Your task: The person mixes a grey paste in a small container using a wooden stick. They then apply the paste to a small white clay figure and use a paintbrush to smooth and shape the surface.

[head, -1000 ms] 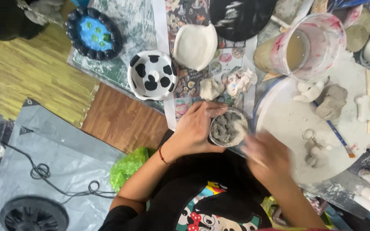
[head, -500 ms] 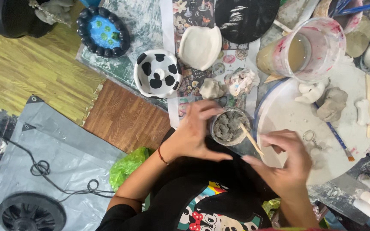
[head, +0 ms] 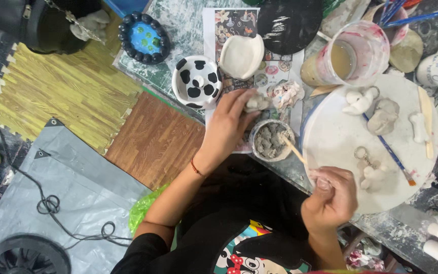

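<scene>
Head cam: left hand [head: 229, 124] reaches up past the small bowl of grey clay [head: 272, 139], fingers pinched on a pale clay lump [head: 256, 103] just above it. Right hand [head: 333, 195] is curled shut at the white round board's [head: 330, 137] near edge. A wooden stick [head: 294, 148] leans from the bowl toward that right hand, which is nearer to it.

We note a black-spotted white bowl [head: 196, 81], a blue dish with dark beaded rim [head: 144, 38], a plain white clay dish [head: 241, 56], a clear cup of murky water [head: 353, 53], and a blue-handled paintbrush [head: 389, 152] across the round board [head: 330, 137].
</scene>
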